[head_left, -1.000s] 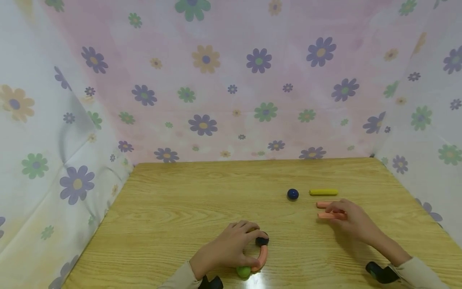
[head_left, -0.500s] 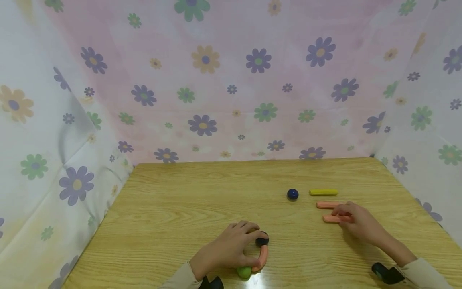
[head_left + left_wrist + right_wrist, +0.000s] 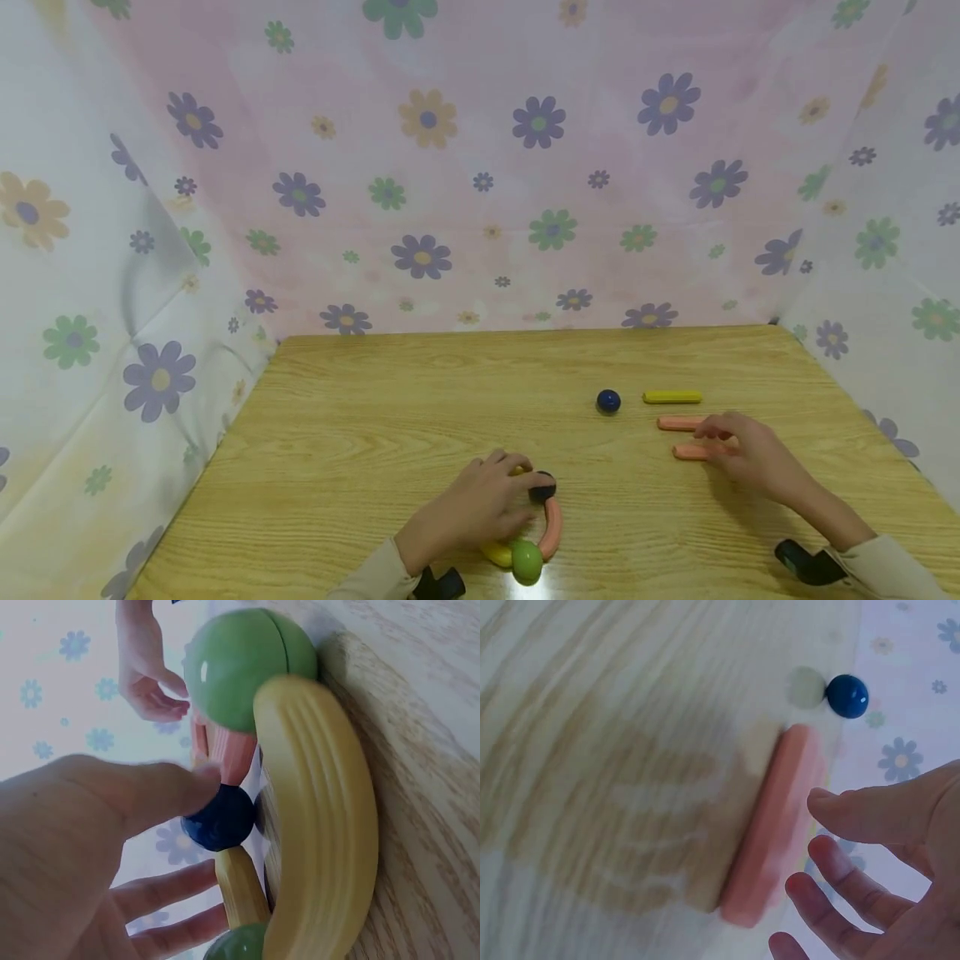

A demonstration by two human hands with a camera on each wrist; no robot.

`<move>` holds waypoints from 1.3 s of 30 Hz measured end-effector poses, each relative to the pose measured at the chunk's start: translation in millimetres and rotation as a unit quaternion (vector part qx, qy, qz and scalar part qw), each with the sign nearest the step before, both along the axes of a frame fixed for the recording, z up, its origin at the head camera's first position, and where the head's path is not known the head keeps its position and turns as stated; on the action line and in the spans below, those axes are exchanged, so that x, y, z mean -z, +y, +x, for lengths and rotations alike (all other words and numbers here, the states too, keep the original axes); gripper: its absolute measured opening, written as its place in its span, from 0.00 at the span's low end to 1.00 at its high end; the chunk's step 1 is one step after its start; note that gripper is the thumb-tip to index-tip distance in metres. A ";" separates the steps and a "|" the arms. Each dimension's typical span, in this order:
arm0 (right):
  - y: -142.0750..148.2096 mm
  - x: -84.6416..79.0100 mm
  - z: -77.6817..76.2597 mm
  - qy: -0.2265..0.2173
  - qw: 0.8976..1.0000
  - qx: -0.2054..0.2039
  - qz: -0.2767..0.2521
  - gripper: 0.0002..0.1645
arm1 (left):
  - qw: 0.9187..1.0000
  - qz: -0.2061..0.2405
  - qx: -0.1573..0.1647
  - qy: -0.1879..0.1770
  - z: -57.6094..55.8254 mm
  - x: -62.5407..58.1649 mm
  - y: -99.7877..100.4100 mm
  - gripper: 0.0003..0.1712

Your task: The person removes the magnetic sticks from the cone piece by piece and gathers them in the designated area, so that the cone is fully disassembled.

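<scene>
My left hand [image 3: 480, 504] spreads over a ring of toy balls and curved rods, its index fingertip at a dark blue ball [image 3: 543, 488]. A pink curved rod [image 3: 552, 532] runs from that ball to a green ball [image 3: 527, 562], and a yellow curved rod [image 3: 322, 817] adjoins the green one. Lower in the left wrist view, a shorter-looking yellow rod [image 3: 241, 889] meets another green ball [image 3: 240, 943]. My right hand [image 3: 761, 454], fingers apart, hovers beside a straight pink rod [image 3: 776, 832] on the table; a gap shows between fingertips and rod.
Behind that rod lies a second pink rod [image 3: 677, 423], partly covered by the right hand. Farther back are a straight yellow rod [image 3: 671, 397] and a loose blue ball [image 3: 608, 402]. Flowered cloth [image 3: 480, 208] walls the wooden table [image 3: 360, 400] at back and sides.
The near pink rod has shifted slightly right and the right hand's fingers have come off it. The left thumb has lifted from the near side, and the green ball has moved right, uncovering the yellow rod.
</scene>
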State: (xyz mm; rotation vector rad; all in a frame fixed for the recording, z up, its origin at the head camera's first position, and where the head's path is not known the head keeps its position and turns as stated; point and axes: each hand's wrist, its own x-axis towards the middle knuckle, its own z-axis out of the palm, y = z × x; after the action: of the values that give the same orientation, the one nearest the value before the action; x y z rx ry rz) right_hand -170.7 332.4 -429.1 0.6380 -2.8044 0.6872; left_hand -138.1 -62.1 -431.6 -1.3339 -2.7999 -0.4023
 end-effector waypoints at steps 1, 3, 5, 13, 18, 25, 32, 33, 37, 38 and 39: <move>-2.1 -2.0 0.9 -0.002 1.000 -0.001 -0.003 0.07 | 1.000 0.004 -0.001 0.009 -0.7 0.6 -0.2 0.23; -7.5 -6.1 3.0 -0.008 1.000 0.002 -0.012 0.07 | 1.000 0.011 -0.005 0.017 -2.2 1.9 -0.6 0.22; -13.9 -9.8 4.5 -0.020 0.999 -0.002 -0.026 0.09 | 1.000 0.021 -0.012 0.006 -3.3 2.8 -1.0 0.22; -41.5 -15.9 7.7 -0.024 0.994 -0.073 -0.077 0.10 | 0.994 0.061 -0.053 -0.068 -7.1 3.6 -1.6 0.20; -63.5 -16.2 9.9 -0.062 0.986 -0.123 -0.094 0.10 | 0.988 0.091 -0.072 -0.104 -9.4 5.0 -0.1 0.18; -97.4 -13.4 7.0 -0.117 0.972 -0.176 -0.106 0.10 | 0.984 0.119 -0.079 -0.106 -11.4 7.6 1.1 0.16; -128.0 -4.0 4.1 -0.138 0.961 -0.214 -0.110 0.10 | 0.980 0.138 -0.079 -0.116 -12.9 7.4 0.1 0.15; -131.6 -2.4 3.9 -0.141 0.960 -0.217 -0.109 0.10 | 0.980 0.139 -0.079 -0.118 -13.3 7.7 0.3 0.15; -144.9 3.7 4.1 -0.170 0.954 -0.217 -0.113 0.11 | 0.977 0.148 -0.084 -0.131 -14.9 9.4 0.7 0.14; -148.0 5.3 4.1 -0.179 0.953 -0.216 -0.116 0.12 | 0.976 0.151 -0.085 -0.134 -15.2 9.7 0.9 0.14; -151.8 5.8 4.5 -0.191 0.951 -0.212 -0.120 0.12 | 0.975 0.154 -0.085 -0.136 -15.5 10.0 0.9 0.15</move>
State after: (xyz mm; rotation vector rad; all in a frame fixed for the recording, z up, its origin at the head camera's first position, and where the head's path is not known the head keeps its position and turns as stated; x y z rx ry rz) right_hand -166.2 180.7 -434.9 1.1850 -2.8604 1.3392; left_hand -153.6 -61.2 -441.5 -1.0347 -2.8660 -1.0332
